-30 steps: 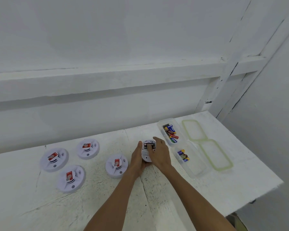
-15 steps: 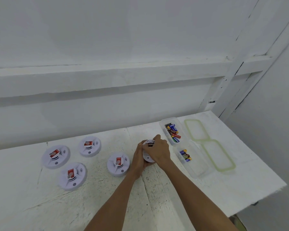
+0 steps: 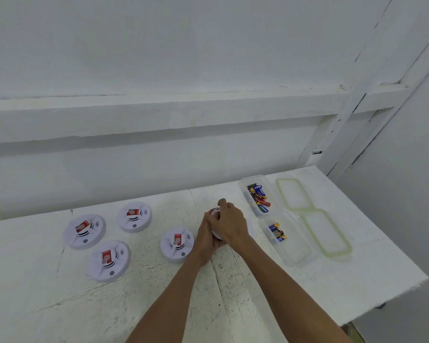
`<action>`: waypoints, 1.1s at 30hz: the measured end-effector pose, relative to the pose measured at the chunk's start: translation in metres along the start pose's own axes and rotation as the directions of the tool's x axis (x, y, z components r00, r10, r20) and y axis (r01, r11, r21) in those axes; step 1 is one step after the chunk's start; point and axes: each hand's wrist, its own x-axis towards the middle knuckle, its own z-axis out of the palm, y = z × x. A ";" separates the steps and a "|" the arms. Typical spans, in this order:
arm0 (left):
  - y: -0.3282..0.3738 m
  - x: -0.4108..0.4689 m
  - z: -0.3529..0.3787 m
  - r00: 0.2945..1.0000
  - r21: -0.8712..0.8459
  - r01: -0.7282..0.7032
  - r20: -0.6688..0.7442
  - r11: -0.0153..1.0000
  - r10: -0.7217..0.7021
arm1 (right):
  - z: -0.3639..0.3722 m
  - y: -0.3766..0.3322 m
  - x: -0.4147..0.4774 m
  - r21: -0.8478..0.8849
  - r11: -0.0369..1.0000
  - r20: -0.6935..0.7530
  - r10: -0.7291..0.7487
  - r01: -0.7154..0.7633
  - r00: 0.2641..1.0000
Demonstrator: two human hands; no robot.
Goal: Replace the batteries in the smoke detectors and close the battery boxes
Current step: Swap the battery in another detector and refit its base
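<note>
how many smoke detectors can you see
5. Four sit on the table: far-left detector, back detector, front detector, middle detector. The fifth detector is mostly covered, held between the left hand and right hand.

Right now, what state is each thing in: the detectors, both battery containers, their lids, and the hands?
Held smoke detector, gripped by both hands; battery box hidden.
Left hand, cups it from the left.
Right hand, fingers curled over its top.
Four other smoke detectors, flat on table, red labels up, untouched.
Far battery container, open, many batteries.
Near battery container, open, few batteries.
Two green-rimmed lids, off, lying beside containers.
</note>
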 end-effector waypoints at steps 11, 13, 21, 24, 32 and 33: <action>-0.004 0.009 -0.008 0.999 -0.024 -0.047 -0.027 0.999 0.046 | 0.003 0.021 -0.009 -0.095 0.957 -0.233 -0.290 0.275 0.928; -0.005 0.011 -0.012 0.997 0.010 -0.070 -0.018 0.998 0.070 | 0.002 0.022 -0.007 -0.130 0.963 -0.228 -0.260 0.235 0.938; -0.003 0.013 -0.008 0.999 0.093 -0.037 -0.031 0.995 0.040 | -0.012 0.016 -0.013 0.213 0.968 -0.347 -0.052 0.133 0.937; -0.004 0.012 -0.014 0.995 0.100 -0.091 0.038 0.991 0.088 | -0.023 0.028 -0.011 0.288 0.953 -0.392 0.031 0.090 0.919; -0.006 0.014 -0.015 0.996 0.083 -0.086 0.048 0.993 0.082 | -0.074 0.101 -0.026 0.511 0.826 -0.355 0.456 -0.239 0.816; -0.006 0.014 -0.015 0.995 0.089 -0.086 0.052 0.992 0.082 | -0.075 0.111 -0.028 0.501 0.810 -0.299 0.492 -0.304 0.818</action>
